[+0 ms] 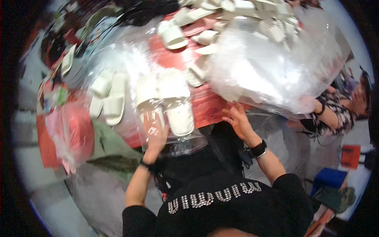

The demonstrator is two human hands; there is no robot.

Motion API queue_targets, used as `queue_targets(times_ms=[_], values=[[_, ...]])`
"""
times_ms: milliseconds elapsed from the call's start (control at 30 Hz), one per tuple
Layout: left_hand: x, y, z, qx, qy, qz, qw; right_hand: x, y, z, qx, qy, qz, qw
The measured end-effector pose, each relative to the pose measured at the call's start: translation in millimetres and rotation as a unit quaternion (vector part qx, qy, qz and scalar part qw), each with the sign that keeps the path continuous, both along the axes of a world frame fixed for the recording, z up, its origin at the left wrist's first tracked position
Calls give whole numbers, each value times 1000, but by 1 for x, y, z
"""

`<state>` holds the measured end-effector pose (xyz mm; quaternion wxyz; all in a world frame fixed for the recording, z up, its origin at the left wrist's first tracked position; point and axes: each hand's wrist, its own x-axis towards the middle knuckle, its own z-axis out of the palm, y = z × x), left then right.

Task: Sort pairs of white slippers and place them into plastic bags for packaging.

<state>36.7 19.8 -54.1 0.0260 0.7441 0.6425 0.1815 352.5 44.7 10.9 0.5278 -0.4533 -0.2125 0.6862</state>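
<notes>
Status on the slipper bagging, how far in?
Looks done: two white slippers lie in clear plastic at left. In hand: left hand presses a bagged white pair at the red table edge; right hand rests beside it. Left: loose slippers heaped at the far end.

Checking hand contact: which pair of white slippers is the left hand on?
The bagged pair at the table's near edge; the left hand presses its clear wrap. The other pairs lie farther off, untouched.

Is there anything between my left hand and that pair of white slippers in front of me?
Yes: the left hand presses on a clear plastic bag wrapped over the pair of white slippers, so only that film separates them.
</notes>
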Motion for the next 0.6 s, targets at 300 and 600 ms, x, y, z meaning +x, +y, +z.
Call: queue_targets(times_ms=[300, 600], values=[[102, 46, 221, -19, -257, -410, 875, 77, 20, -36, 140, -17, 8, 990], [267, 106, 178, 125, -136, -527, 830, 101, 31, 18, 242, 111, -133, 955]])
